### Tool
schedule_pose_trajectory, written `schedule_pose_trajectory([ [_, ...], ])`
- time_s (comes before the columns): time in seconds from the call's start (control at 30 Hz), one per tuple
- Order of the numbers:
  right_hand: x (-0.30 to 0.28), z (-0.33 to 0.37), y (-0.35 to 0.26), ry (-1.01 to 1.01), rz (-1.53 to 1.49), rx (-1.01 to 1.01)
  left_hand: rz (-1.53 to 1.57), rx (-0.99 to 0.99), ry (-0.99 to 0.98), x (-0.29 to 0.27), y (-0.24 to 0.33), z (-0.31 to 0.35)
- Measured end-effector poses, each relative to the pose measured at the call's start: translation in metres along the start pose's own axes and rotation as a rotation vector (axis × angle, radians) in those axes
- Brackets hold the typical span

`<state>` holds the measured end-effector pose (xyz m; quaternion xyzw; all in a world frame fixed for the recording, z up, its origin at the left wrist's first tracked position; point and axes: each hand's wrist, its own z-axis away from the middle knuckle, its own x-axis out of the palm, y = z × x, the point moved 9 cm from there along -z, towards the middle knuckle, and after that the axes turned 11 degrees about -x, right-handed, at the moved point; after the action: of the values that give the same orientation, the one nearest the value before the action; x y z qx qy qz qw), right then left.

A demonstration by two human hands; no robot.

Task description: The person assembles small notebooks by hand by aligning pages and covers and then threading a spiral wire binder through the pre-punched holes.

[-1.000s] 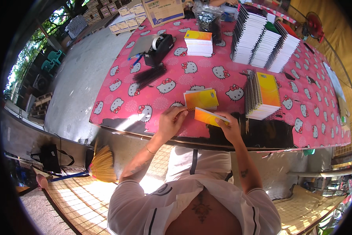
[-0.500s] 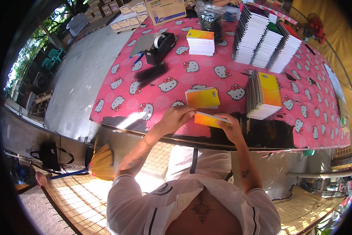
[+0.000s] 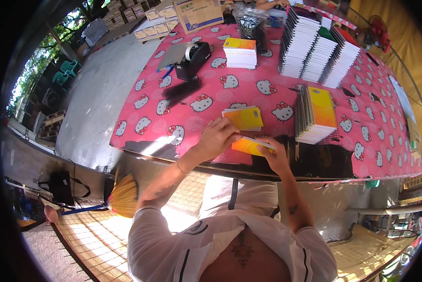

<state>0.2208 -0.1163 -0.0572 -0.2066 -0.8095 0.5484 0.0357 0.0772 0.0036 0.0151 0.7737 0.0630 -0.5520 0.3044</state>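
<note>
My right hand (image 3: 273, 154) grips the right end of a small yellow-orange notebook (image 3: 246, 146), tilted over the table's near edge. At its left end, my left hand (image 3: 219, 136) has its fingers pinched together against the notebook's edge; anything between them is hidden. Just beyond my hands lies a small loose pile of yellow-orange notebooks (image 3: 244, 119), slightly fanned. Right of my right hand stands a stack of spiral-bound yellow notebooks (image 3: 320, 113), their dark coils facing left. A bundle of thin black binding coils (image 3: 182, 91) lies farther off to the left.
A black tape dispenser (image 3: 192, 61) stands at the far left of the pink table (image 3: 150, 110). Farther back are a yellow-topped paper stack (image 3: 240, 53), a plastic bag of dark items (image 3: 252, 28), a cardboard box (image 3: 199, 14) and tall notebook stacks (image 3: 298, 47). Another person's arm (image 3: 269, 3) shows behind.
My left hand has rolled over, showing more of its back, and its fingers now cover more of the notebook's left end. The notebook has tilted slightly in my right hand.
</note>
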Motion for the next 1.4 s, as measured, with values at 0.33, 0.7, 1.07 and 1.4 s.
schedule_pose_trajectory([
  [0.33, 0.012, 0.002, -0.009, 0.122, -0.164, 0.039, -0.343, -0.067, 0.334, 0.016, 0.025, 0.034],
  [0.7, 0.011, -0.002, -0.032, 0.093, -0.140, 0.023, -0.405, 0.026, 0.289, 0.011, 0.040, 0.022],
  [1.07, 0.019, -0.006, -0.020, -0.062, -0.057, -0.053, 0.005, 0.126, 0.186, -0.005, 0.023, 0.027],
  [1.4, 0.028, 0.000, -0.003, -0.131, -0.070, 0.083, 0.017, 0.199, 0.115, -0.009, 0.017, 0.021],
])
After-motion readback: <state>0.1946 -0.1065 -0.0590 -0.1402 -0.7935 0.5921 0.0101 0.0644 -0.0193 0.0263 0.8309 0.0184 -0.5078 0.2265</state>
